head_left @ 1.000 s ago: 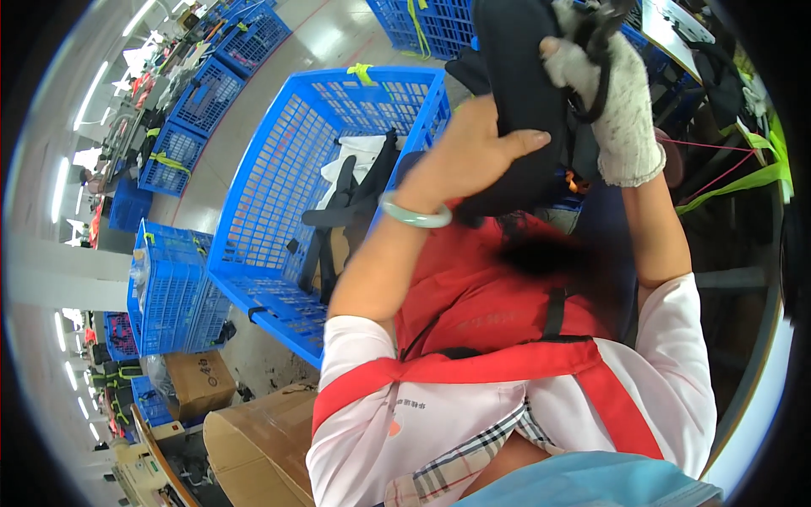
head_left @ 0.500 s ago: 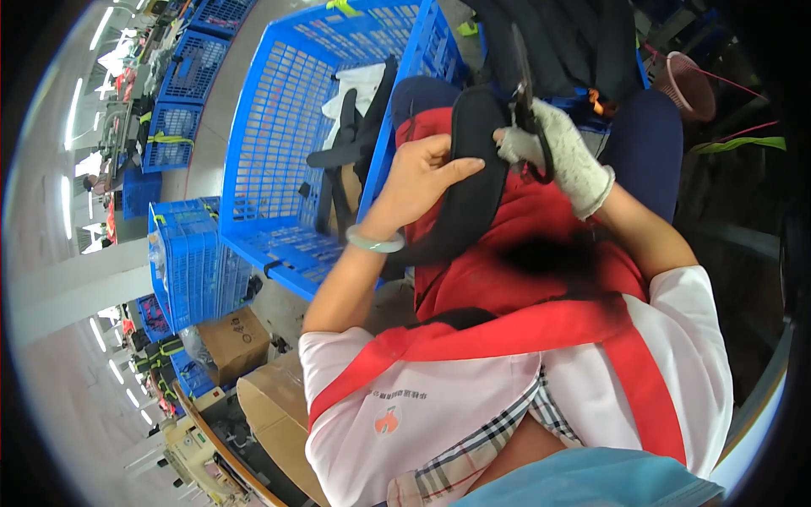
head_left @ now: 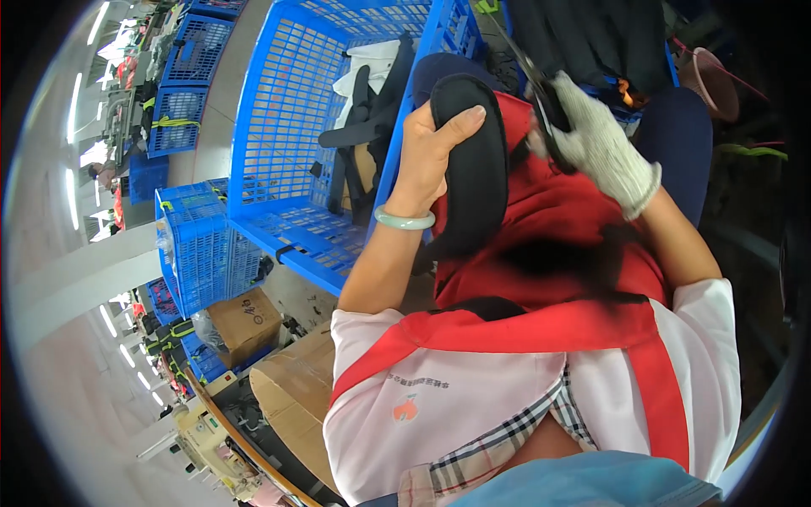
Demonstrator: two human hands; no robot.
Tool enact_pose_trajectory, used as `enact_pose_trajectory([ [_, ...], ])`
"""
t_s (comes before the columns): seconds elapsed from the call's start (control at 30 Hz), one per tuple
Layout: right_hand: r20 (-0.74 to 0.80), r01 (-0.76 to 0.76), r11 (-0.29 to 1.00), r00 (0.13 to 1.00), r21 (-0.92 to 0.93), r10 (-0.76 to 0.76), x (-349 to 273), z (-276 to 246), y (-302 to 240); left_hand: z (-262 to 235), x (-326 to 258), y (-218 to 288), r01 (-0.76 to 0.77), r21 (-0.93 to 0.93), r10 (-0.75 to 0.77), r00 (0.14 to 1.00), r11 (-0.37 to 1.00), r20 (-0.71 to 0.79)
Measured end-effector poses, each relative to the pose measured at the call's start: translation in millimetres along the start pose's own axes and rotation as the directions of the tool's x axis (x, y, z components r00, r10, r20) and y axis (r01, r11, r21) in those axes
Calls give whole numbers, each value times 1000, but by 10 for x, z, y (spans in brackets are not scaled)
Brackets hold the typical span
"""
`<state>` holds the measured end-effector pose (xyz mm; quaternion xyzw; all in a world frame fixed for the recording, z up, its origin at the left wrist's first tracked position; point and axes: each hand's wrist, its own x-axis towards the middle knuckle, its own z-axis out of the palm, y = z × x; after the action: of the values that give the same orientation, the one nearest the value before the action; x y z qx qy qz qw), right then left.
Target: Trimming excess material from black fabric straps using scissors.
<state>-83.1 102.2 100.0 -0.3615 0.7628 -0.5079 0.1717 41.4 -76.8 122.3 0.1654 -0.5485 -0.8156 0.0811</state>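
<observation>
Over the red apron [head_left: 541, 207], left hand [head_left: 420, 160] clamps a black, round-ended strip [head_left: 476, 173]; right hand [head_left: 604, 148] grips scissors [head_left: 551, 110]

Sewing workshop, sewing machine [head_left: 203, 441], crates [head_left: 196, 253] (blue)

Grey floor [head_left: 224, 110], glowing tube lights [head_left: 72, 201] at left, pale column [head_left: 93, 275], wood-edged table [head_left: 218, 417] at lower left

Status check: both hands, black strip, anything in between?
Left hand gripping black padded strip. Gloved right hand holding scissors, apart from strip. Red apron showing between; no obstruction seen.
</observation>
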Motion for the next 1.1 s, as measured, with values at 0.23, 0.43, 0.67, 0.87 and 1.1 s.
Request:
enact_pose_trajectory([
  [0.23,302,-132,991,944,-23,133,-309,23,-80,-96,44,-7,-120,-161,106,990,980,-94],
  [0.43,363,-154,984,915,-87,175,-281,151,3,-136,36,-21,-154,-173,138,985,973,-102],
  [0.67,286,-85,996,956,35,71,-270,385,181,-45,-4,-34,-183,-217,161,980,959,-118],
  [0.87,318,-124,956,947,264,35,-276,458,161,-34,-28,-72,-205,-254,165,971,945,-172],
  [1.1,356,-292,880,922,376,153,-248,382,29,-30,-60,-58,-206,-223,167,969,953,-180],
])
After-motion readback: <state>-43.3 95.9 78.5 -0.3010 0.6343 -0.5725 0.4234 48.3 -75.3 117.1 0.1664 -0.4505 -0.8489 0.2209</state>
